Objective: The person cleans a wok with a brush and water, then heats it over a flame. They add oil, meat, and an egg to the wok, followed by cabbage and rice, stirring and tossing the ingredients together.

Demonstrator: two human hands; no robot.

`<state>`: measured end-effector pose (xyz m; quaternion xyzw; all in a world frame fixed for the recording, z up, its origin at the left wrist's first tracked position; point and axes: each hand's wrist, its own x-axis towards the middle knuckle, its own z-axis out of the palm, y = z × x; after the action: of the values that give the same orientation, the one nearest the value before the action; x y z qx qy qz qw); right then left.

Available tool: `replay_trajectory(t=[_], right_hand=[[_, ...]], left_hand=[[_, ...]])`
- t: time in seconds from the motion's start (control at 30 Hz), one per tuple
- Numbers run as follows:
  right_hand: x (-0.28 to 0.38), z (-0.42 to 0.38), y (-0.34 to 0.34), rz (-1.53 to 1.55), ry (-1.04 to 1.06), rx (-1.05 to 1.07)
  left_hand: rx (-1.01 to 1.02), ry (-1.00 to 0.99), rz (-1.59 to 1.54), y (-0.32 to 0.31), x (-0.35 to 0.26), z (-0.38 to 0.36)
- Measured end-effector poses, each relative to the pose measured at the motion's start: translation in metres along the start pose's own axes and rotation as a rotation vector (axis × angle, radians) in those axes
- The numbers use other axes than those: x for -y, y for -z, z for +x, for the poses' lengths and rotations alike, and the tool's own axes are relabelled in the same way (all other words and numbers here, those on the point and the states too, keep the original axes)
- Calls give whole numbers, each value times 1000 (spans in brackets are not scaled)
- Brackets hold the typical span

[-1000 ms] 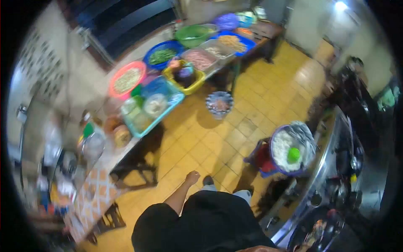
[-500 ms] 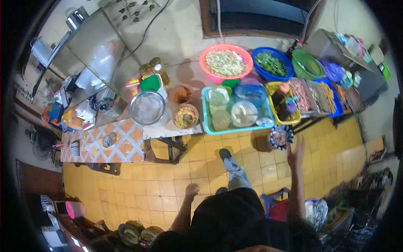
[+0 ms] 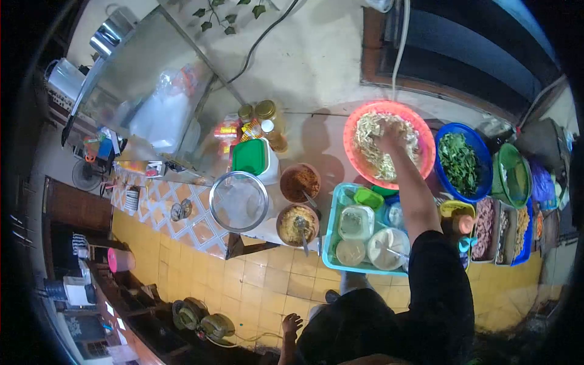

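Note:
My right hand (image 3: 389,137) reaches into a pink-red basin (image 3: 351,131) of shredded cabbage (image 3: 370,149). Its fingers are bunched and closed in the shreds, their tips partly hidden. Low in the view, my left hand (image 3: 292,324) hangs over the floor with its fingers apart, holding nothing. To the right of the basin stands a blue basin (image 3: 488,173) of green leaves (image 3: 459,161). Under my right forearm lies a turquoise tray (image 3: 329,246) with several plastic containers, one of them a round tub (image 3: 384,250) of pale contents with a spoon.
Left of the tray are two bowls, one with reddish-brown paste (image 3: 299,182) and one with yellowish contents (image 3: 298,224). A round metal-rimmed pan or lid (image 3: 239,201) and a green-lidded container (image 3: 249,157) stand beside them. Trays of chopped meat (image 3: 484,228) line the right.
My right hand has moved from above the floor at the right into the cabbage basin. The view has shifted, and my left hand appears lower, with its fingers now apart.

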<state>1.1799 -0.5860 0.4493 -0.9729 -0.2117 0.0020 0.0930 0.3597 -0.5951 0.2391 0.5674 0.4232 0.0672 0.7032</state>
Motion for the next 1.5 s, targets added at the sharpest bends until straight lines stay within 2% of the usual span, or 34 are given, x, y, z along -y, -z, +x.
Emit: replay_trajectory(t=[0.07,0.1,0.13,0.2,0.27,0.33,0.37,0.4,0.5,0.53,0.6,0.67,0.7,0.77,0.8,0.83,0.87,0.9,0.93,0.97,1.03,1.07,1.1,1.13,1.17,1.2,1.23,1.27,1.33,1.37,1.43,1.47,1.5], right_hand=[[6,-5,13,53,-11,74],[14,-12,48,159,-50,247],[6,-7,41,159,-48,259],[-11,-1,40,197,243,165],[-11,-16,38,258,220,216],[-5,-40,22,166,308,87],[20,-61,47,-107,256,88],[21,-61,44,-108,271,87],[24,-62,53,61,203,140],[22,-57,57,63,222,134],[2,-45,69,263,295,96],[-15,-42,71,300,187,-268],[-23,-44,72,301,213,-276],[-34,-43,62,455,78,-389],[-64,-6,22,271,-1,-272],[-66,-16,25,476,-141,-198],[-79,-37,46,497,141,-380],[-86,-35,38,355,172,-139],[-76,-40,56,-161,337,-144],[-64,-48,53,-220,471,-246],[-56,-36,26,-252,768,-499],[-40,-17,8,-304,933,-718],[-45,49,-48,-240,1089,-729],[28,-56,26,-79,1151,-769],[68,-92,30,88,1201,-789],[116,-122,7,348,1022,-450],[166,-170,-9,540,1009,-203],[210,-229,-27,712,1006,77],[290,-365,-68,1148,926,952],[324,-439,-75,1229,897,1316],[371,-612,-78,1197,891,1950],[397,-706,-102,1044,860,2631],[371,-810,-42,1007,974,2410]], left_hand=[[-191,447,-323,-26,-20,-3],[-316,543,-371,-45,-47,-5],[-324,551,-371,-57,-54,-1],[-341,628,-246,-70,-61,3],[-324,579,-245,-78,-70,-2],[-435,613,-244,-91,-80,-1],[-448,587,-253,-94,-82,-3],[-456,586,-266,-98,-81,-5],[-486,500,-347,-107,-72,-14],[-495,490,-361,-111,-69,-18],[-547,510,-383,-121,-63,-26],[-572,467,-451,-133,-52,-45],[-589,443,-456,-140,-44,-54],[-614,422,-515,-149,-19,-77],[-649,403,-563,-154,-1,-88],[-652,409,-598,-160,20,-106],[-668,409,-651,-167,45,-122],[-683,450,-765,-174,83,-138],[-710,337,-788,-178,113,-154],[-759,237,-808,-202,145,-180],[-1087,468,-673,-236,93,-242],[-1190,427,-739,-252,101,-266],[-1295,393,-797,-277,117,-292],[-1416,347,-1038,-303,159,-307],[-1531,279,-1272,-332,189,-317],[-1694,253,-1375,-355,175,-332],[-1848,240,-1470,-366,158,-350],[-1866,238,-1501,-383,171,-358],[-1977,195,-1658,-426,177,-367],[-2058,216,-1697,-435,172,-367],[-2175,220,-1778,-456,170,-357],[-2220,172,-1806,-475,180,-362],[-2284,128,-1816,-486,180,-348]])
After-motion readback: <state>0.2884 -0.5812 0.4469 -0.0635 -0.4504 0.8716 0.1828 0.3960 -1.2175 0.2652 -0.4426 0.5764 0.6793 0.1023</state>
